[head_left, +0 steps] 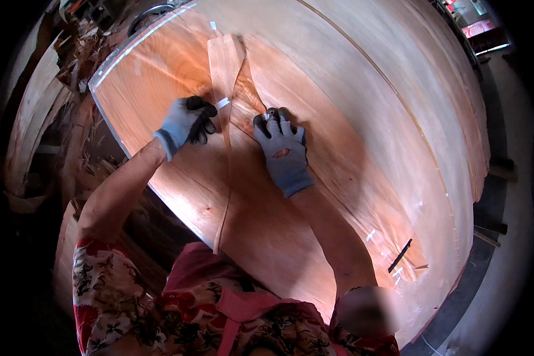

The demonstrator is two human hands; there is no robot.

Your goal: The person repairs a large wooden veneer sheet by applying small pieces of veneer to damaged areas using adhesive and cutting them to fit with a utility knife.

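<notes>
1. Head view, centre: wood veneer sheet (261, 231) extends beneath both hands; a narrow veneer strip (224, 68) runs down it from upper centre.
2. Left hand (190, 121), left of centre: fingers curled beside white tape (222, 103); whether it grips anything cannot be told.
3. Right hand (282, 148), centre: palm down, fingers extended, slightly apart, apparently steadying the veneer; no grip visible.
4. Tape presumably secures the strip. No writing is legible.

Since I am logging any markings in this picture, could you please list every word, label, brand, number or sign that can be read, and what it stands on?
None can be read: I see no legible text on the wood sheets, white tape, left glove, right glove or black strip.
Pink-red object, upper right: too small and blurred to tell.
</notes>
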